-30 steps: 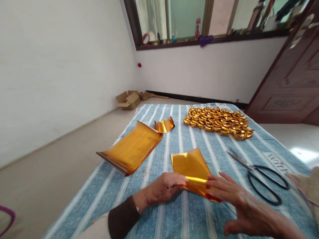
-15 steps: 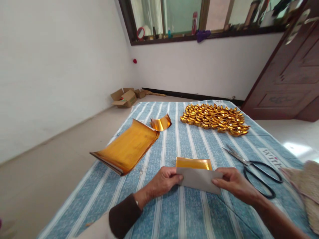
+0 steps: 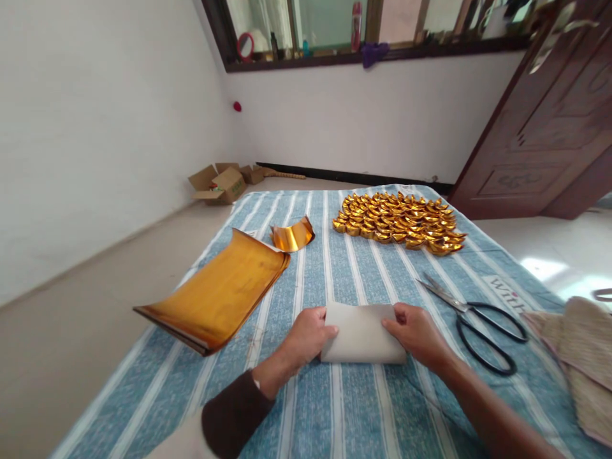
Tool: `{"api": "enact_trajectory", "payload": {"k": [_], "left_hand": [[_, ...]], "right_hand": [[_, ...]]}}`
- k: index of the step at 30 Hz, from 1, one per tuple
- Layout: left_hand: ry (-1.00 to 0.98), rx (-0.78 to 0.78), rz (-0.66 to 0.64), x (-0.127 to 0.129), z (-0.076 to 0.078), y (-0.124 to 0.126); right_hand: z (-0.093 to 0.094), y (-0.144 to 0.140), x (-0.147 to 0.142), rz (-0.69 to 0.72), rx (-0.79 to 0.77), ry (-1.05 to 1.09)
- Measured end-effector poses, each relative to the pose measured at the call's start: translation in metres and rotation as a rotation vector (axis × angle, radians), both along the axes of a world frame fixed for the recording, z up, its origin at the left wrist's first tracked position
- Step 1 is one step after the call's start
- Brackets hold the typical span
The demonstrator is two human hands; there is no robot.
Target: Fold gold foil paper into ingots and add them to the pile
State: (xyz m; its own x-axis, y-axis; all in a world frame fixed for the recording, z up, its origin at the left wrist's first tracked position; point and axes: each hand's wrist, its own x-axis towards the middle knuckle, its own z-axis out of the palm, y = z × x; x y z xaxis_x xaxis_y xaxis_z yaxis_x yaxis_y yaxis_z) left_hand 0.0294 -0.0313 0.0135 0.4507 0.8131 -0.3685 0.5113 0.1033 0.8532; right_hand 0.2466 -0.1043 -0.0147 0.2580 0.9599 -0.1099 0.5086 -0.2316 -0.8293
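Between my hands is a sheet of gold foil paper [image 3: 362, 335], its pale grey back facing me and a fold along its near edge. My left hand [image 3: 310, 333] pinches its left side, thumb on top. My right hand [image 3: 415, 330] grips the upper right side the same way. To the right lie scissors [image 3: 461, 307] with black handles, blades apart. A stack of large gold foil sheets [image 3: 222, 290] rests on the left, and beyond it sits a smaller curled gold foil piece [image 3: 292, 236].
Many folded gold paper ingots [image 3: 399, 220] stand in rows at the far right of the striped cloth [image 3: 315, 280]. A beige cloth [image 3: 581, 357] lies at the right edge. Cardboard boxes [image 3: 222, 183] stand on the floor beyond; a brown door [image 3: 535, 140] is at right.
My hands have brought the paper's far edge up and over toward me, so the gold strip is now covered and only grey shows. The view has shifted slightly.
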Motion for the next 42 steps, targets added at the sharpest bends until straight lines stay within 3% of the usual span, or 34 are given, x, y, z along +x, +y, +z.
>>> {"api": "enact_trajectory", "payload": {"k": [4, 7, 35, 42], "left_hand": [[0.259, 0.263, -0.054, 0.001, 0.004, 0.000], [0.370, 0.349, -0.077, -0.001, 0.006, -0.003], [0.555, 0.410, -0.229, -0.001, 0.001, -0.005], [0.657, 0.528, -0.244, 0.000, 0.002, -0.009]], "right_hand": [[0.003, 0.000, -0.004, -0.001, -0.006, -0.192], [0.004, -0.001, -0.007, -0.007, -0.046, -0.215], [0.000, -0.010, -0.018, -0.155, -0.062, -0.236], [-0.002, -0.010, -0.016, -0.135, -0.052, -0.204]]}}
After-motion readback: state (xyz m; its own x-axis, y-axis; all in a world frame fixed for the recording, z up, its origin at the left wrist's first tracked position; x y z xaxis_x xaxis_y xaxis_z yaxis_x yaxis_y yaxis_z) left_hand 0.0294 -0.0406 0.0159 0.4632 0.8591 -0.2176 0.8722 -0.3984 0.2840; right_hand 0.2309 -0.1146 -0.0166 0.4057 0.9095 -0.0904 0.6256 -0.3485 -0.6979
